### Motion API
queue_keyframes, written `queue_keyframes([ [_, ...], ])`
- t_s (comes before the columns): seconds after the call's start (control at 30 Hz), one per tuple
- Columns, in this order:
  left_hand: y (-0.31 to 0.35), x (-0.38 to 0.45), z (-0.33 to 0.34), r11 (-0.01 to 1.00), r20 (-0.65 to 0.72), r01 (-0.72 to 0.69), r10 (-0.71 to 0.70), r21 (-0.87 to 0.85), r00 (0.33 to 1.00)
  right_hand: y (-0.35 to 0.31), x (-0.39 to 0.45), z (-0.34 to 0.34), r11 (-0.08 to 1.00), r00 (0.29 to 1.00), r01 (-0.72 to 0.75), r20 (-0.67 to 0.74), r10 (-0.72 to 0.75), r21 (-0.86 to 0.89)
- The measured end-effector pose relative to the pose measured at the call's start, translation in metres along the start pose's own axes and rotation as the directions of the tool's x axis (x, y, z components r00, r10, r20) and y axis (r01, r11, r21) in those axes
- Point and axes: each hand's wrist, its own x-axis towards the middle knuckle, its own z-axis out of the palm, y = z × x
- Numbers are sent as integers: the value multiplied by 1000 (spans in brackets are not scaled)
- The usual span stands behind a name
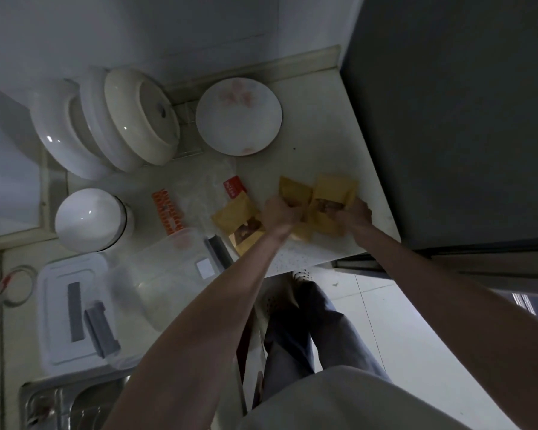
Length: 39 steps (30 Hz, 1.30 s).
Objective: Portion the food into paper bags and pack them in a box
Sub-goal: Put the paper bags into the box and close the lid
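Several yellow-brown paper bags lie on the white counter near its right front corner. One bag [241,223] with dark food showing through its window lies left of my left hand [281,212]. My left hand is closed on the edge of a middle paper bag [294,190]. My right hand [353,214] grips another bag [334,189] that shows dark food at its opening. A clear plastic box [165,271] stands at the counter's front, left of my left forearm. Its white lid [75,308] with grey clips lies further left.
A flowered white plate [239,117] sits at the back. Stacked bowls and a lid [112,119] lean at the back left, and a white bowl [89,219] stands upside down. An orange packet [167,211], clear plastic wrap [205,187], a steel sink [72,405] and a dark fridge [454,119] surround the spot.
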Motion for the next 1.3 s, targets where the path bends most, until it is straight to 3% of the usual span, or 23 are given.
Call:
queue_keyframes([
  [0.1,5,-4,-5,996,-13,-50,51,69,999,0,-12,-11,996,999,18,41,-21,91],
  [0.2,6,-15,-29,994,-64,-106,106,0,992,-11,-27,-24,983,996,30,74,-45,182],
  [0.33,-3,-46,-88,952,-218,-203,153,-228,964,-39,-59,-29,962,977,138,125,-171,236],
  [0.47,-44,-96,-160,891,-459,-360,206,-277,864,-80,-104,-8,950,919,254,260,-295,180],
  [0.53,-77,-123,-189,899,-572,-362,167,-247,803,-100,-131,13,931,866,329,343,-365,159],
  [0.6,-110,-144,-208,934,-648,-264,48,-241,760,-116,-156,38,907,806,410,425,-411,99],
  [0.7,-150,-161,-219,898,-667,-199,-129,-392,734,-131,-186,76,853,748,521,498,-438,-34],
  [0.8,-171,-165,-215,878,-657,-178,-184,-444,731,-131,-203,105,770,701,618,553,-450,-158],
  [0.87,-177,-165,-207,878,-666,-175,-194,-446,720,-125,-207,114,731,673,638,637,-376,-243],
  [0.93,-181,-162,-199,901,-653,-125,-201,-416,730,-118,-202,116,753,689,589,669,-278,-294],
  [1.0,-186,-158,-192,920,-580,-62,-190,-387,792,-115,-191,115,847,726,467,656,-203,-255],
  [1.07,-187,-155,-187,925,-526,-48,-171,-377,833,-115,-174,110,876,747,435,627,-222,-209],
  [1.13,-184,-154,-185,944,-562,-30,-169,-328,810,-117,-153,103,867,767,456,584,-266,-204],
  [1.2,-181,-151,-182,979,-654,-62,-81,-193,752,-119,-131,96,846,791,479,533,-301,-233],
  [1.3,-175,-151,-179,994,-724,-62,-20,-86,689,-119,-99,96,843,834,451,475,-281,-293],
])
